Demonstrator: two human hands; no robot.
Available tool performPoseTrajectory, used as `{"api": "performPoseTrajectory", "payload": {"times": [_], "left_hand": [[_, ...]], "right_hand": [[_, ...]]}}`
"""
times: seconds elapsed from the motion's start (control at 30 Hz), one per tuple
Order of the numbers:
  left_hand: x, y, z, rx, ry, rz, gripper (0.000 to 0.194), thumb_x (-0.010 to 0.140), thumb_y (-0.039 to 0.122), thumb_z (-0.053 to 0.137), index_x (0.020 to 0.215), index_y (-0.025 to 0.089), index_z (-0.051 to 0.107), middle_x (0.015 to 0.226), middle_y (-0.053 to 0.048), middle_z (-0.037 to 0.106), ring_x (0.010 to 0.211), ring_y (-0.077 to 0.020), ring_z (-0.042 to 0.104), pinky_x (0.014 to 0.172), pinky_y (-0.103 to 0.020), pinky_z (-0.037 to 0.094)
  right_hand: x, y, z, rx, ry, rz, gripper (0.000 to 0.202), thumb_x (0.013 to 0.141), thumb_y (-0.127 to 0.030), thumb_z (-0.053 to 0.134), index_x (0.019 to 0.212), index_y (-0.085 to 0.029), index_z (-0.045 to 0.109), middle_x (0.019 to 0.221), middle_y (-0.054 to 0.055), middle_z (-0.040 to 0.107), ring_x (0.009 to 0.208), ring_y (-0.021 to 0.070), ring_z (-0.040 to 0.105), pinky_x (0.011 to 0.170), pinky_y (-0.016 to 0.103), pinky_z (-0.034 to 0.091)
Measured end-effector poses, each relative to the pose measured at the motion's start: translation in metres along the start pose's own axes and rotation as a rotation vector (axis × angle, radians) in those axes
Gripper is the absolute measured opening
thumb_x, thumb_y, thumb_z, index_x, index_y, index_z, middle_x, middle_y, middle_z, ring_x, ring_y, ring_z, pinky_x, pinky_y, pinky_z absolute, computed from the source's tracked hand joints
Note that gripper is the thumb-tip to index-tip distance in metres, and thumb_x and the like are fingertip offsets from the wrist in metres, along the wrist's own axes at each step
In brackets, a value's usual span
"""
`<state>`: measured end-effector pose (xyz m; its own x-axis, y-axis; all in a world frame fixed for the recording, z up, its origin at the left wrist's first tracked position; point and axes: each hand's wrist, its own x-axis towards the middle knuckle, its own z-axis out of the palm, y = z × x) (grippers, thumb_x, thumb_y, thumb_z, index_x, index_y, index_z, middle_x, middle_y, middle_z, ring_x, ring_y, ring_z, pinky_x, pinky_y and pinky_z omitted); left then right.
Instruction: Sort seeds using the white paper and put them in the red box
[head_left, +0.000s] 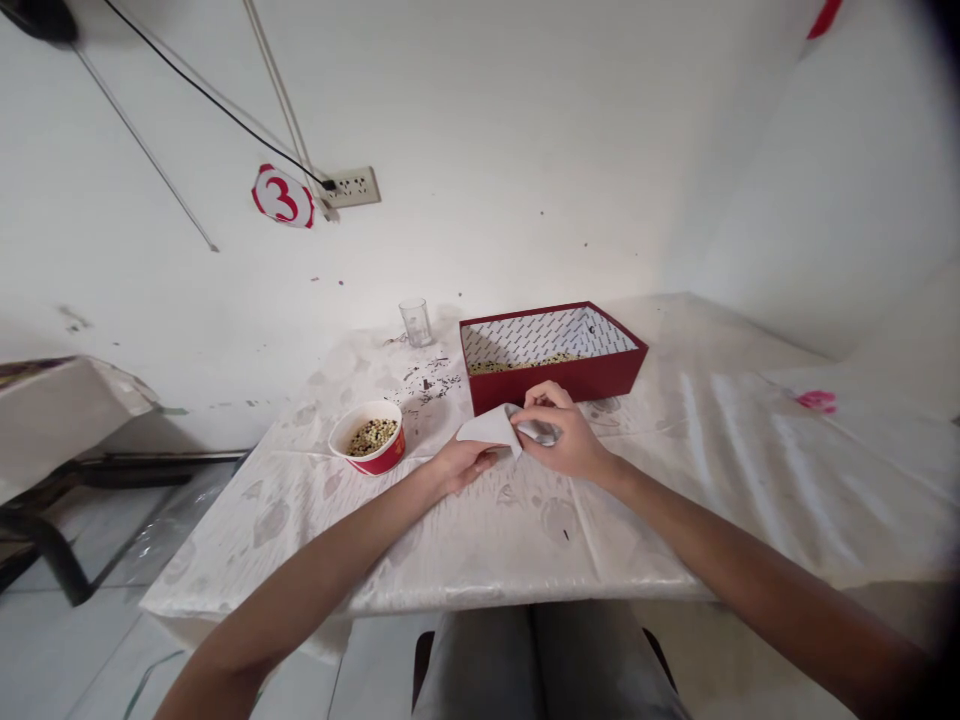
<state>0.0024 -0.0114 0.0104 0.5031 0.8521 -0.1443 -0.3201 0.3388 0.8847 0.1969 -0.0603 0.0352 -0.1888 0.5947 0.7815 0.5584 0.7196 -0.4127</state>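
Note:
A white piece of paper (489, 427), bent and folded, is between my two hands just in front of the red box. My left hand (461, 464) holds it from below at its left side, the fingers partly under it. My right hand (561, 440) pinches its right part with thumb and fingers. The red box (559, 382) has a patterned white lining and light and dark grains (517, 366) on its bottom. Left of my hands stands a red and white paper bowl (384, 459) with mixed black and pale grains (371, 437).
A clear glass (415, 324) stands near the wall, with dark bits (435, 385) scattered before it. A patterned cloth (300, 540) covers the table. On the wall are a socket (354, 188) and a red number 3 sign (283, 197).

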Motion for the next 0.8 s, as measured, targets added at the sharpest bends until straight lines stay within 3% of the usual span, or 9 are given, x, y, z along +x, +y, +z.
{"api": "performPoseTrajectory", "payload": {"times": [0.1, 0.2, 0.3, 0.43, 0.6, 0.8], "left_hand": [[0.001, -0.002, -0.004, -0.007, -0.052, 0.012, 0.040, 0.053, 0.029, 0.095, 0.070, 0.017, 0.061, 0.057, 0.006, 0.047, 0.050, -0.0044, 0.029, 0.046, -0.023, 0.017], [0.001, -0.004, -0.005, 0.043, -0.110, 0.050, 0.034, 0.064, 0.037, 0.089, 0.071, 0.017, 0.063, 0.054, 0.005, 0.047, 0.047, -0.0052, 0.031, 0.044, -0.023, 0.019], [0.000, -0.004, -0.005, 0.091, -0.140, 0.124, 0.031, 0.069, 0.040, 0.086, 0.074, 0.015, 0.068, 0.055, 0.003, 0.051, 0.045, -0.0055, 0.033, 0.043, -0.023, 0.023], [-0.003, 0.001, -0.001, 0.120, -0.203, 0.167, 0.031, 0.064, 0.034, 0.088, 0.084, 0.014, 0.075, 0.075, -0.006, 0.068, 0.063, -0.0136, 0.056, 0.051, -0.025, 0.044], [-0.006, 0.006, 0.002, 0.119, -0.190, 0.110, 0.036, 0.067, 0.031, 0.087, 0.098, 0.015, 0.076, 0.100, -0.012, 0.075, 0.085, -0.0212, 0.066, 0.063, -0.029, 0.053], [-0.003, 0.001, -0.002, 0.081, -0.128, 0.107, 0.046, 0.060, 0.028, 0.093, 0.100, 0.014, 0.075, 0.092, -0.009, 0.073, 0.076, -0.0186, 0.064, 0.059, -0.030, 0.052]], "right_hand": [[0.000, -0.002, 0.000, 0.015, 0.000, -0.038, 0.016, 0.086, -0.019, 0.074, 0.098, -0.029, 0.073, 0.102, 0.005, 0.057, 0.093, 0.0222, 0.059, 0.083, 0.044, 0.050], [-0.001, -0.001, -0.002, -0.006, -0.007, -0.098, 0.019, 0.084, -0.017, 0.074, 0.099, -0.028, 0.072, 0.102, 0.005, 0.057, 0.094, 0.0225, 0.059, 0.082, 0.044, 0.051], [-0.002, 0.001, -0.003, -0.049, 0.013, -0.163, 0.021, 0.082, -0.015, 0.075, 0.098, -0.029, 0.072, 0.099, 0.005, 0.057, 0.091, 0.0220, 0.059, 0.080, 0.043, 0.050], [-0.003, 0.004, -0.002, -0.087, 0.009, -0.159, 0.019, 0.082, -0.016, 0.075, 0.096, -0.028, 0.072, 0.098, 0.004, 0.057, 0.089, 0.0213, 0.058, 0.080, 0.042, 0.050], [-0.002, 0.005, 0.002, -0.083, -0.003, -0.077, 0.016, 0.084, -0.017, 0.073, 0.096, -0.027, 0.072, 0.099, 0.004, 0.057, 0.091, 0.0219, 0.058, 0.081, 0.042, 0.051], [-0.002, 0.005, -0.001, -0.072, 0.001, -0.081, 0.016, 0.083, -0.015, 0.073, 0.094, -0.027, 0.071, 0.099, 0.004, 0.057, 0.091, 0.0218, 0.058, 0.080, 0.041, 0.050]]}}
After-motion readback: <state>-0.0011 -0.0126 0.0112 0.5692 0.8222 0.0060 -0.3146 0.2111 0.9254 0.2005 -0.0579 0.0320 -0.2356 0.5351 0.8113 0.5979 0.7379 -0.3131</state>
